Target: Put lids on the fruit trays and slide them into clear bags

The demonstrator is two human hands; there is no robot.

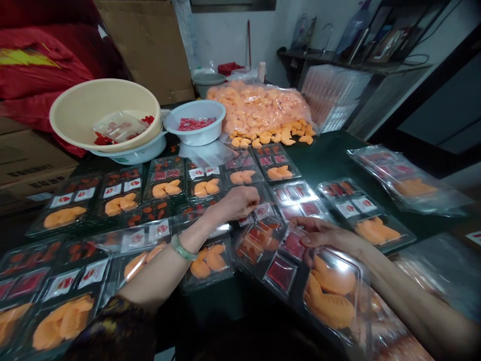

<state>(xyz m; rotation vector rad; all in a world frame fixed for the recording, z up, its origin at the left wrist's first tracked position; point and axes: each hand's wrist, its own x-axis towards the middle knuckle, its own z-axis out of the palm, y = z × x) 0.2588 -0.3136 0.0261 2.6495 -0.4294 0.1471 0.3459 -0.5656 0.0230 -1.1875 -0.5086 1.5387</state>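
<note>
My left hand (238, 203) curls over the far edge of a black plastic pack (259, 245) with a clear cover, holding red pieces and a red sachet. My right hand (323, 231) lies against that pack's right side, its fingers on clear plastic. Just below it, a covered pack of orange shell-shaped pieces (330, 291) sits under my right wrist. Similar packs (203, 188) with white cards spread across the dark table (323, 160). A green bangle (182, 247) circles my left wrist.
Beyond the packs stand a beige basin (105, 113) on a white bowl, a white bowl of red pieces (197, 113), and a large bag of orange pieces (255, 108). Stacked clear trays (330, 95) stand behind it. Sealed packs (408, 180) lie at right; cardboard boxes (30, 165) stand at left.
</note>
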